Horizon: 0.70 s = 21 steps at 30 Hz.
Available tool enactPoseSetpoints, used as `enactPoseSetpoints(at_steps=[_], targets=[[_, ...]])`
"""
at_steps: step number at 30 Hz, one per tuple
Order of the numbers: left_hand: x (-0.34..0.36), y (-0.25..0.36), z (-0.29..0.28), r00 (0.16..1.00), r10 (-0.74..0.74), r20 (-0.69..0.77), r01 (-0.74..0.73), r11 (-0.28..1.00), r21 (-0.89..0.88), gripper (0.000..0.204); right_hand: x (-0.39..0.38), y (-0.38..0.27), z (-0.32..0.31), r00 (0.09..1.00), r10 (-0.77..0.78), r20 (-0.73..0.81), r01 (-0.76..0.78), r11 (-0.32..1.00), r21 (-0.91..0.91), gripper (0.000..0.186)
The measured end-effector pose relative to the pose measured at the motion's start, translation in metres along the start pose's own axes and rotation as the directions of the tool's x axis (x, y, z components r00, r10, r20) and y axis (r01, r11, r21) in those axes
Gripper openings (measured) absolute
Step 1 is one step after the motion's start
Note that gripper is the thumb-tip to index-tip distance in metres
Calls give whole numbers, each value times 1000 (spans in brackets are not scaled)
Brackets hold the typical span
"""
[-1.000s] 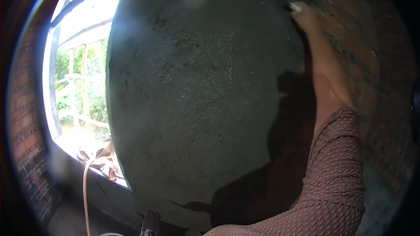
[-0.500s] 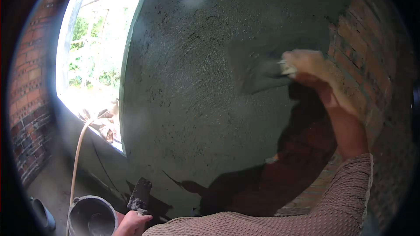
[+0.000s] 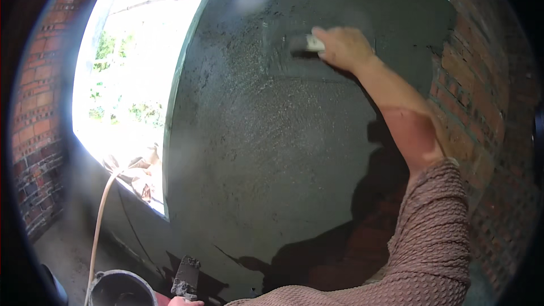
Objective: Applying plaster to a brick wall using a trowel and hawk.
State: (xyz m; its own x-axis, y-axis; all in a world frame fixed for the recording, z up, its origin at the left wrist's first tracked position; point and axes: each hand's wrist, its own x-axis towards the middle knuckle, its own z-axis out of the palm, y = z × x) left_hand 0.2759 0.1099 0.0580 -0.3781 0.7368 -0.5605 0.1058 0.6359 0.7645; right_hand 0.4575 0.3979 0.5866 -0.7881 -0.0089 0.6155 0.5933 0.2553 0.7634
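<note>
My right hand (image 3: 344,49) reaches up, fingers closed around the pale handle of a plastering float (image 3: 315,43). The float's rectangular plate lies flat against the wet grey plaster (image 3: 255,175) on the wall and nearly blends into its colour. Low in the view, my left hand (image 3: 182,302) is mostly cut off by the lower edge. Its fingers are wrapped round the handle end of a trowel (image 3: 186,276), whose blade points upward with mortar clinging to it. Beside that hand stands a round dark bucket (image 3: 122,289).
A bright window opening (image 3: 133,102) borders the plaster on the left. A pale hose (image 3: 99,221) runs from its sill down past the bucket. Bare brick (image 3: 467,93) shows at the right, and another brick wall (image 3: 39,96) at far left. My shadow falls across the lower wall.
My right hand has swept the float up and to the left over the plaster. The left hand and trowel now sit lower in view, with the trowel still held.
</note>
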Motion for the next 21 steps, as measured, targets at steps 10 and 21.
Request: enactPoseSetpoints(at_steps=[10,21], targets=[[46,17,-63,999,-22,-30,23,999,34,41,109,59,-6,839,543,-34,-541,839,52,31],[22,4,-97,997,-73,-37,76,993,85,42,-16,161,-38,487,872,41,-849,462,258,41]])
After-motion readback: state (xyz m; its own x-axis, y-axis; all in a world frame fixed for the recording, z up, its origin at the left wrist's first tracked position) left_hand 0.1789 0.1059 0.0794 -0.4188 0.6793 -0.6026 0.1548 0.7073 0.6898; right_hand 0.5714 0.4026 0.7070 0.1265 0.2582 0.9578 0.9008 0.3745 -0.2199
